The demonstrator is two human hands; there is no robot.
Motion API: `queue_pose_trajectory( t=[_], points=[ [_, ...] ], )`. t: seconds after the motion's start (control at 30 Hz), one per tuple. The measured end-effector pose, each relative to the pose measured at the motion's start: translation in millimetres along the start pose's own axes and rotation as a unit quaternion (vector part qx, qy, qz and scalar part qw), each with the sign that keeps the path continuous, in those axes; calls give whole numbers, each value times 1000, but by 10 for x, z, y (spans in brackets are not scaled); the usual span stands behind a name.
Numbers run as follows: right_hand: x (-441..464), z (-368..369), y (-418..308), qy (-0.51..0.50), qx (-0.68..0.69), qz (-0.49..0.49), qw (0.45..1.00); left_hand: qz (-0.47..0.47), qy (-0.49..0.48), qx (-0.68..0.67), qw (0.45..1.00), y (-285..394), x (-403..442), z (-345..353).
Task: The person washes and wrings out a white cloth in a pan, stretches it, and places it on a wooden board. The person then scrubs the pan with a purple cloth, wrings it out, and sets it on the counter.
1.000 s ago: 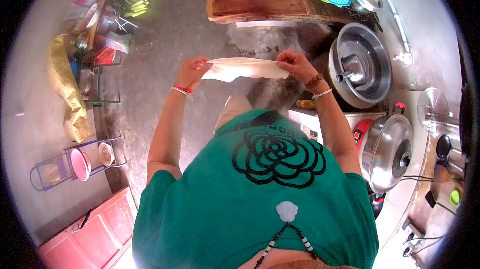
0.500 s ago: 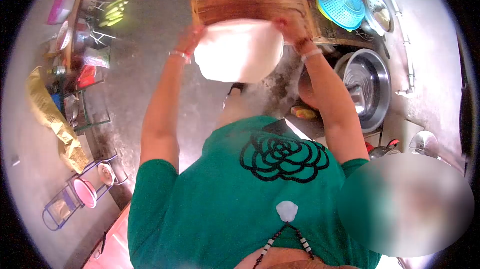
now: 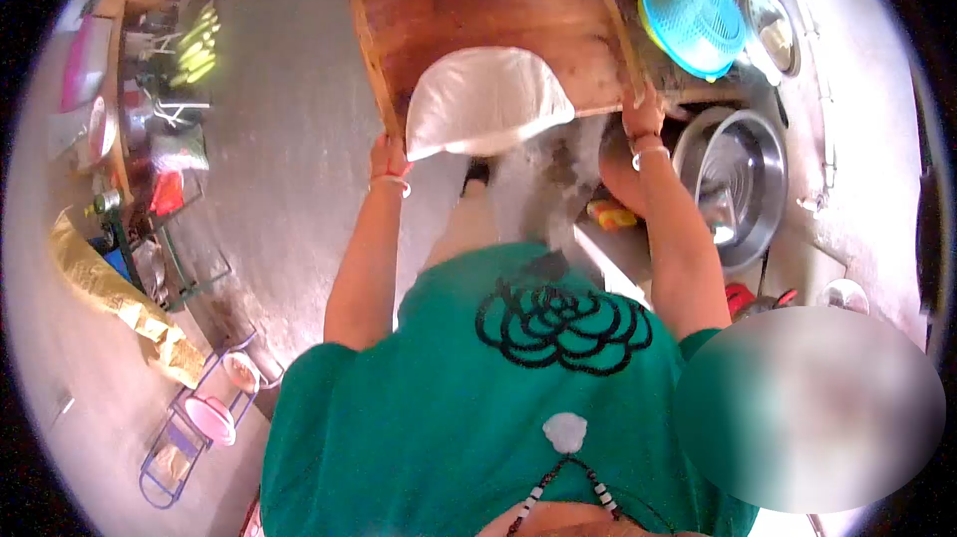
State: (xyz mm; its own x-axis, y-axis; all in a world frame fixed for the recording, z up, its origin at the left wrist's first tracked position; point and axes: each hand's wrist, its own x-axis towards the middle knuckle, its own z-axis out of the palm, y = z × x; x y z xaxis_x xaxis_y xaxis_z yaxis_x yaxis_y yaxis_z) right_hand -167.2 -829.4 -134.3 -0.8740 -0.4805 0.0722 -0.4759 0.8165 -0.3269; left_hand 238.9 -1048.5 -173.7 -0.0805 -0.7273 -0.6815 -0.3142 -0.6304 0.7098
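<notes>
A wide wooden board (image 3: 488, 3) lies in front of me. Over its near edge drapes a pale, rounded sheet of dough (image 3: 488, 98), the lower rim hanging past the wood. At the board's near left corner, my left hand (image 3: 390, 158) is closed on the edge, close beside the dough. My right hand (image 3: 643, 116) grips the near right corner, apart from the dough. The fingers of both hands are partly hidden.
To the right are a blue colander (image 3: 695, 20), a large metal basin (image 3: 736, 193) and a plate (image 3: 771, 33). Green vegetables (image 3: 197, 46) lie at the far left. A pink bowl (image 3: 210, 421) sits on a rack at lower left.
Both hands have let go of the dough, which was stretched between them and now rests on the board's near edge. They have moved toward me and onto the board's corners.
</notes>
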Motion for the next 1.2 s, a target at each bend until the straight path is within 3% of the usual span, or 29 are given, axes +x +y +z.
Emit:
queue_pose_trajectory(
  t=[0.03, 0.1, 0.17, 0.23, 0.3, 0.33, 0.43, 0.5, 0.57, 0.6, 0.7, 0.73, 0.77, 0.83, 0.9, 0.97, 1.03, 1.07, 1.1, 1.13, 1.17, 1.2],
  points=[
    [77, -10, 2, -8, 4, -16, 1000, 21, -7, 35, 999, -143, 190, -10],
    [219, -101, -80, -137, 107, 60, 983, 5, 33, 98, 995, -246, 435, 38],
    [175, 24, -12, -106, 86, 57, 989, 99, 50, 34, 993, -471, 569, 85],
    [148, 117, -27, -81, 61, 60, 993, 54, 47, 30, 997, -172, 419, 152],
    [107, 158, -49, -63, 94, 73, 991, -23, 98, 146, 984, 190, 62, 225],
    [110, 181, -57, -68, 94, 71, 991, 32, 84, 203, 975, 143, 116, 205],
    [150, 149, -137, -58, 91, 87, 990, 62, 106, 322, 939, 209, 98, 188],
    [102, 70, -195, -31, 86, 88, 992, 72, 111, 291, 947, 218, 80, 171],
    [117, 67, -186, -73, 95, 124, 985, 91, 80, 357, 926, 263, 126, 145],
    [105, 119, -131, -76, 92, 128, 985, 31, 120, 322, 939, 482, -69, 201],
    [119, 246, -75, -39, 88, 100, 990, 109, 100, 220, 964, -636, 1081, -20],
    [127, 229, -111, -34, 99, 90, 990, 86, 105, 323, 937, 149, 258, 121],
    [104, 205, -123, -28, 108, 86, 990, 84, 94, 335, 934, 270, 156, 115],
    [152, 240, -124, -53, 39, 114, 991, 63, 92, 334, 936, 366, 90, 147],
    [131, 215, -140, -40, 61, 100, 992, 61, 73, 311, 946, 419, -15, 172],
    [118, 103, -161, -93, 100, 110, 985, 108, 74, 341, 931, 305, 190, 102],
    [4, 164, -85, -34, 124, 96, 987, 132, 21, 293, 947, -161, 766, -210],
    [-76, 178, -50, 23, 147, 61, 987, 48, -106, 130, 985, -244, 978, -375],
    [-212, 87, -90, 40, 58, 31, 997, -46, -225, -37, 973, -273, 1071, -428],
    [-330, 43, -73, 1, 102, 63, 993, -54, -92, 105, 989, 305, 268, -155],
    [-454, -18, -52, -35, 147, 94, 984, -54, -106, 119, 986, 251, 240, -150],
    [-657, -125, -78, -89, 183, 104, 973, 87, -65, 100, 989, 150, 263, -138]
  ],
)
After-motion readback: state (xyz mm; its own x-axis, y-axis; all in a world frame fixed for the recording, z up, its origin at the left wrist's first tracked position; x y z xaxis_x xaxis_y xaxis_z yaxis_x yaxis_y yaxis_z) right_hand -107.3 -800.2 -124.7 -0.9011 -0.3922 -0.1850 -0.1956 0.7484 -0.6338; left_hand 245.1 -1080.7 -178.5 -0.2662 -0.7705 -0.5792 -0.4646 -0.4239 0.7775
